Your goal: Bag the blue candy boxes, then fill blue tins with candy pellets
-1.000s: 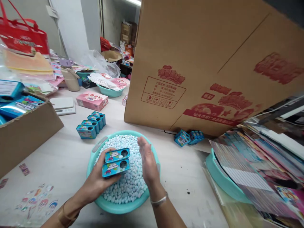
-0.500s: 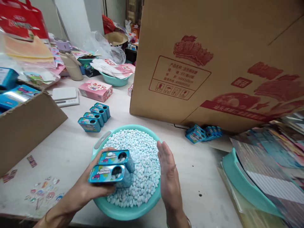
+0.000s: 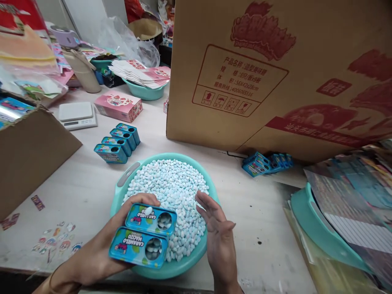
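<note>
Two blue candy tins (image 3: 139,245) lie side by side in my left hand (image 3: 105,241), fingers wrapped round them above a turquoise basin (image 3: 211,179). Candies show through the round hole in each tin's top, and one loose candy rests on the farther tin. Small white and pale blue candies (image 3: 171,179) fill the basin. My right hand (image 3: 220,237) is open over the basin's right side, fingers stretched out and palm turned inward, holding nothing.
Several matching tins (image 3: 116,143) stand beyond the basin on the left, and more tins (image 3: 265,163) sit by the large cardboard carton (image 3: 232,134). A white scale (image 3: 76,114), pink box (image 3: 119,105) and open carton (image 3: 36,151) are on the left. Another turquoise basin (image 3: 324,228) is at right.
My left hand has tipped the two tins, so their tops now face me more. A loose candy has shifted on the farther tin's top. My right hand's fingers have spread and bent slightly.
</note>
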The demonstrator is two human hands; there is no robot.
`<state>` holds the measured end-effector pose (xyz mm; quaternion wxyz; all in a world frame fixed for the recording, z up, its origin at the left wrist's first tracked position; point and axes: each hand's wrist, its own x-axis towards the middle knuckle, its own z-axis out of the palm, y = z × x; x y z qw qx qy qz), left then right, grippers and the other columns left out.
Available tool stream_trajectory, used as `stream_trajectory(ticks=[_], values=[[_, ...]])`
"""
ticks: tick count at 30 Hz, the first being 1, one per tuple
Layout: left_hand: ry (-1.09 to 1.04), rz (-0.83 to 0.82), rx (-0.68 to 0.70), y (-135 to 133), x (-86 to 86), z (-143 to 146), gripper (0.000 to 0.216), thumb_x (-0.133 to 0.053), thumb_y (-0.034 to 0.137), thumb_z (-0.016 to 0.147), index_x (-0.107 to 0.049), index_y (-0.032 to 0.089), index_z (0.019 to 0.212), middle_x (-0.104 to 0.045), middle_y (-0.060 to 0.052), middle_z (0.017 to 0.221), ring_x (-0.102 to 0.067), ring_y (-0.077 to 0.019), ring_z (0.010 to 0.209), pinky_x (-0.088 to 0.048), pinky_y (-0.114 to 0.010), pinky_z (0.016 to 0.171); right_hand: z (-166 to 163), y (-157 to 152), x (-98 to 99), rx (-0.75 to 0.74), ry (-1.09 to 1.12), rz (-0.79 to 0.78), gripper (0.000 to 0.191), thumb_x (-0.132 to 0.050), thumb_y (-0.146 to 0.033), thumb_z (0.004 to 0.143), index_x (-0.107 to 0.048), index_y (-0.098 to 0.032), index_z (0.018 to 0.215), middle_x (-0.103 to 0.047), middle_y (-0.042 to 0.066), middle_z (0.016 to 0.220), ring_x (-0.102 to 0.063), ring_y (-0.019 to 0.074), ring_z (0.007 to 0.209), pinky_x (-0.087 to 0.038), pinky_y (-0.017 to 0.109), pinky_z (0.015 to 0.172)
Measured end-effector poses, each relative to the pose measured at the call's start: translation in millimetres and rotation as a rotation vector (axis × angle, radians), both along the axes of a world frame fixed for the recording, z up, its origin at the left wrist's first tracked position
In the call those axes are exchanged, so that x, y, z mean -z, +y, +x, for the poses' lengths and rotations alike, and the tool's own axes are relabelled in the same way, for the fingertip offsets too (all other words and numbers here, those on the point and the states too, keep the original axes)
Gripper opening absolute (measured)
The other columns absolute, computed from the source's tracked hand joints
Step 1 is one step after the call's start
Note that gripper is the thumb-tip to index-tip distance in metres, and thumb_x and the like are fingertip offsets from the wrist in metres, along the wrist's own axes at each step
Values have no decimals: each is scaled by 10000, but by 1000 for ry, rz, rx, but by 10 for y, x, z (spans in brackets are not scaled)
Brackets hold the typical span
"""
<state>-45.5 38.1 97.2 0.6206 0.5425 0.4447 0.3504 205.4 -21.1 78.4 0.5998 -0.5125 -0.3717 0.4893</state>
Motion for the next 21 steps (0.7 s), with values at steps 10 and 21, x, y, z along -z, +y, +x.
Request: stream_trajectory(ticks=[10, 21], values=[[-82, -175, 107, 211, -111, 206, 1003, -906, 179, 589, -410, 323, 1449, -591, -107, 1445, -617, -385, 1261, -572, -419, 989, -298, 201, -308, -452, -346, 121, 1040, -699, -577, 865, -50, -327, 1638, -219, 74, 1702, -224, 337, 1559, -236, 544, 1264], [68, 248, 166, 190, -46, 429, 1037, -898, 299, 651, -369, 354, 1541, -453, -116, 1586, -497, -420, 1391, -471, -529, 1118, 79, 391, -770, -490, -793, 385, 1131, -812, -538, 749, -174, -244, 1635, -410, 172, 1594, -417, 373, 1447, -396, 540, 1182]])
